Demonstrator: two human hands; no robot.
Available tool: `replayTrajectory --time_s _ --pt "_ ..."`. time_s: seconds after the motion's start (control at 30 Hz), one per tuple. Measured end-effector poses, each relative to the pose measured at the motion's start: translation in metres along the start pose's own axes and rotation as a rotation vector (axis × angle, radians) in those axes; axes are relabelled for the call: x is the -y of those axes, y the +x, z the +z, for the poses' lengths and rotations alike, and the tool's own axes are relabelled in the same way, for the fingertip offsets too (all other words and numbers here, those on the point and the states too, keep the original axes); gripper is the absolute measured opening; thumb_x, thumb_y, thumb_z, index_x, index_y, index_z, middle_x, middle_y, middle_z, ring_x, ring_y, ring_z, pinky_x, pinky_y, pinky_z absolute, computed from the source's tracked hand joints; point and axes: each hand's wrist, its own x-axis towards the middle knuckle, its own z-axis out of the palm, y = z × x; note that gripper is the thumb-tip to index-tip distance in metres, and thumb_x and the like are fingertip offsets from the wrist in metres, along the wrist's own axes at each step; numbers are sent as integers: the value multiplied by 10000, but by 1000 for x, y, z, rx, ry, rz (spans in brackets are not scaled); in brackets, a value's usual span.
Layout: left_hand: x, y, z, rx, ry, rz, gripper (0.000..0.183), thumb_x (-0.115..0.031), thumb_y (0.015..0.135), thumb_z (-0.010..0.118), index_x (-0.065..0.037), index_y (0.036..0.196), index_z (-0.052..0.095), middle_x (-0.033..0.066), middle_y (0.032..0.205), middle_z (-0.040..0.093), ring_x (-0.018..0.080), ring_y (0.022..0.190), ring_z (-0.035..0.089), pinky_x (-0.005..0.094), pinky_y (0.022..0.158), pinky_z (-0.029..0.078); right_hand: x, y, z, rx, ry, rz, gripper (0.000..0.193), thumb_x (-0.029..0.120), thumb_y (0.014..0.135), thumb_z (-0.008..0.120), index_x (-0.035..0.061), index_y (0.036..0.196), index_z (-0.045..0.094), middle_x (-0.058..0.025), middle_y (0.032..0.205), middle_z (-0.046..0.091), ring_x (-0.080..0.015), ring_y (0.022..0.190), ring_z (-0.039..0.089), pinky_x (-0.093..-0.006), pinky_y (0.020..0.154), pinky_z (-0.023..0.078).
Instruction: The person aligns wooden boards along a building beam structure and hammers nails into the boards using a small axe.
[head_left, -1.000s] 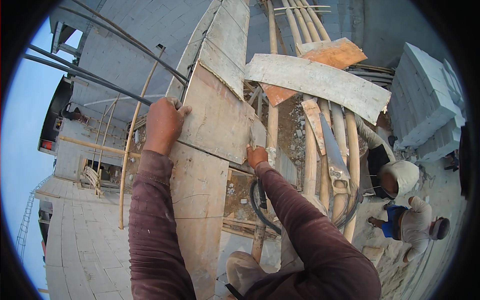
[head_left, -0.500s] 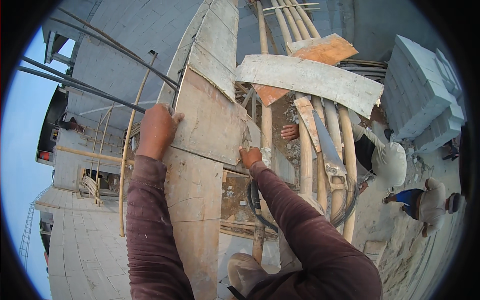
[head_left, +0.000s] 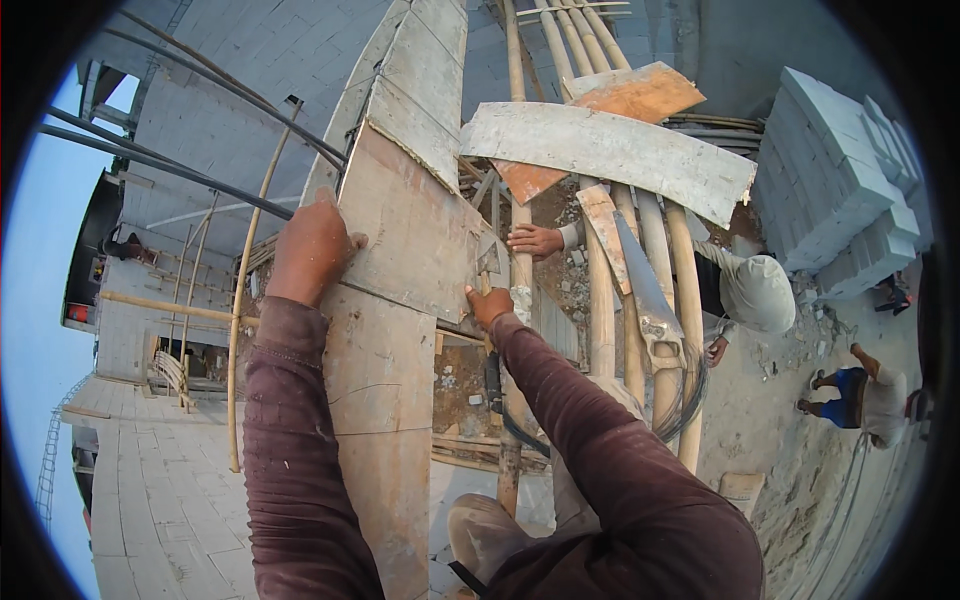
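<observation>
My left hand point(head_left: 310, 245) is closed round the left edge of a worn plywood panel point(head_left: 405, 225), its thumb over the face. My right hand point(head_left: 490, 306) is closed at the panel's lower right corner, thumb against the board. A hammer-like tool point(head_left: 487, 262) with a pointed grey head and slim handle shows above that hand and seems held in it; its grip is partly hidden. Under the panel runs a longer board point(head_left: 385, 400). A co-worker's hand point(head_left: 535, 241) rests by a bamboo pole point(head_left: 521, 190) just beyond my right hand.
A handsaw point(head_left: 645, 280) lies on several bamboo poles point(head_left: 692, 330), under a pale plank point(head_left: 610, 145). Dark rods point(head_left: 170, 172) reach in from the left. Grey blocks point(head_left: 825, 170) are stacked at right. A co-worker in a light hat point(head_left: 765, 292) and another person point(head_left: 865, 405) are below.
The co-worker's hand has moved left onto the bamboo pole near my right hand. The tool's lower end has swung slightly left. My hands keep their places on the panel; the view shifts slightly.
</observation>
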Motion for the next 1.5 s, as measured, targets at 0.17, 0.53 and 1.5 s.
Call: replayTrajectory --time_s 0.17,0.53,1.5 --pt "-18 -9 -11 21 77 -81 532 -284 778 868 16 1081 550 245 1009 709 440 974 697 499 793 572 11 -10 -6 11 112 85 706 511 819 805 -123 1099 671 -344 1131 685 -457 1092 680 -468 921 554" --pt "-85 -45 78 280 273 502 345 -293 949 623 -49 1179 703 165 1371 609 338 1385 474 482 1142 358 -6 5 5 8 79 -5 746 560 803 795 -132 1064 696 -339 1056 704 -465 1037 692 -463 910 545" --pt "-58 -52 127 278 458 458 350 -177 966 486 -51 1156 753 104 1469 583 275 1476 403 469 1251 231 -11 -147 -4 -45 441 -445 479 392 1116 366 -22 1058 602 -89 605 598 -193 442 588 -350 430 462"
